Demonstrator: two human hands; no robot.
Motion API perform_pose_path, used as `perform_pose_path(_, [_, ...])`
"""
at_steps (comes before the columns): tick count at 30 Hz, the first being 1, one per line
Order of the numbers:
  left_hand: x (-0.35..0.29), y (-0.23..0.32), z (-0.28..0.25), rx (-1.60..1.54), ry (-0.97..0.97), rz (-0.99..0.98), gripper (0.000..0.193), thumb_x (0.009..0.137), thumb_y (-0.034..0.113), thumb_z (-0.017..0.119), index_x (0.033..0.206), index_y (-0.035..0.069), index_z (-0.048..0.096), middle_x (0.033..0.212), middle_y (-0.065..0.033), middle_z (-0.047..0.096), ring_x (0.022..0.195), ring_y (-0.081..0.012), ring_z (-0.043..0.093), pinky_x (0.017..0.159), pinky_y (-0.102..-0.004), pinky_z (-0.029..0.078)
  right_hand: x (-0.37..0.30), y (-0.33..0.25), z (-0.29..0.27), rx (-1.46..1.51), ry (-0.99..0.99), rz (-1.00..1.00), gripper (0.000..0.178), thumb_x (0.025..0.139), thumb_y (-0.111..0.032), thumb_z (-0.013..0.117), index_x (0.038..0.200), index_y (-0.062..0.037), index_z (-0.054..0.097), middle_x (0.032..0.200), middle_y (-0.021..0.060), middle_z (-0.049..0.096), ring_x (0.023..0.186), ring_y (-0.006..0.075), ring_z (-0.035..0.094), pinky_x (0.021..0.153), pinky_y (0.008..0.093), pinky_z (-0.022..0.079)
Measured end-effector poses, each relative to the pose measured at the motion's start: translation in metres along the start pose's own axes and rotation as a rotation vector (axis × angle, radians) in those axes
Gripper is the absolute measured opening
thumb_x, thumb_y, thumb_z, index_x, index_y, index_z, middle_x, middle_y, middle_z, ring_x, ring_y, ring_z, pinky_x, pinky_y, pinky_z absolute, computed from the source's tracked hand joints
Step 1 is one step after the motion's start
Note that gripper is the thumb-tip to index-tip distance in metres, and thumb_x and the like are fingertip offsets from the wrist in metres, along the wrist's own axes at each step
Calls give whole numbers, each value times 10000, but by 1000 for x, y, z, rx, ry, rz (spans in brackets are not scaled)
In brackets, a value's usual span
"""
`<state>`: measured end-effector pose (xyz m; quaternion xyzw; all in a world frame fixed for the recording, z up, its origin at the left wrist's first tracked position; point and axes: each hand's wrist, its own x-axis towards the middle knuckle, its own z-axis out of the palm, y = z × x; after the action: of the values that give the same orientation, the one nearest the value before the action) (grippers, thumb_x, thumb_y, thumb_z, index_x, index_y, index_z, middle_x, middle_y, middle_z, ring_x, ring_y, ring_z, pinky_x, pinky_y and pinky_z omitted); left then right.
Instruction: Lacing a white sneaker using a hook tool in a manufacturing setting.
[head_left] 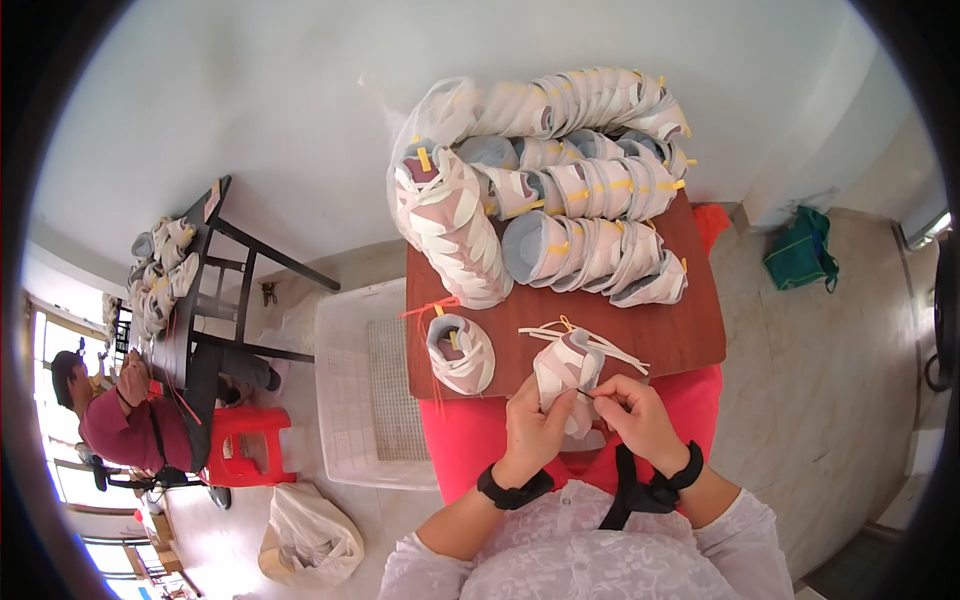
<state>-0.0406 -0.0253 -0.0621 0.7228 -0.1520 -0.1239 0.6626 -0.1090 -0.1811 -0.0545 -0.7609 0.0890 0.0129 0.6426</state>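
A pale pink and white shoe upper (566, 366) is at the table's near edge, held in my left hand (535, 428), whose thumb presses on it. My right hand (634, 418) pinches a thin dark tool (586, 393) against the upper's right side. The tool's exact kind is too small to make out. White shoelaces (622, 352) spread on the table behind the upper, beside its yellow pull loop. To the left stands another shoe upper (462, 356) with a grey lining, and an orange-red cord (430, 308) lies by it.
Nested rows of shoe uppers (590, 190) cover the back of the brown table (690, 310), some in clear plastic. A white plastic crate (345, 400) sits left of it. Farther left, a co-worker (135, 425) sits on a red stool (250, 440). A green bag (803, 252) lies at right.
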Motion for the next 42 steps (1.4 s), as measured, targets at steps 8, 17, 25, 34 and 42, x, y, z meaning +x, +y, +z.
perform_pose_path(8, [-3, -8, 7, 308, 70, 280, 235, 783, -26, 602, 1013, 12, 631, 853, -142, 595, 752, -316, 581, 630, -360, 470, -13, -11, 25, -925, 279, -460, 28, 860, -59, 578, 856, -32, 579, 665, 18, 585, 530, 118, 529, 473, 258, 400])
perform_pose_path(17, [-6, -11, 5, 365, 65, 249, 237, 786, -33, 588, 1015, 6, 635, 888, -162, 605, 772, -315, 606, 665, -347, 478, 1, 12, 22, -488, 256, -446, 58, 797, -41, 572, 804, -76, 526, 624, 34, 515, 469, 173, 484, 409, 305, 365])
perform_pose_path(25, [0, -21, 9, 382, 113, 275, 224, 794, -24, 585, 1010, 7, 633, 864, -168, 604, 758, -316, 608, 662, -348, 478, 16, 24, 11, 1077, -133, 716, 42, 840, -72, 561, 819, -69, 525, 628, 60, 533, 467, 230, 513, 430, 311, 394])
perform_pose_path(34, [-6, -25, 8, 363, 107, 248, 208, 808, -25, 572, 1004, 6, 632, 866, -169, 606, 757, -321, 612, 663, -345, 481, 12, 24, 21, 520, 18, 374, 28, 837, -42, 551, 817, -39, 530, 742, 90, 623, 565, 242, 584, 509, 301, 449])
perform_pose_path(42, [4, -29, -10, -206, -59, -240, 195, 904, 105, 595, 1064, -5, 597, 925, -44, 650, 788, -79, 597, 670, -240, 495, 10, -18, 15, -484, 213, -279, 72, 808, -65, 561, 821, -58, 491, 688, 134, 582, 601, 337, 578, 519, 435, 441])
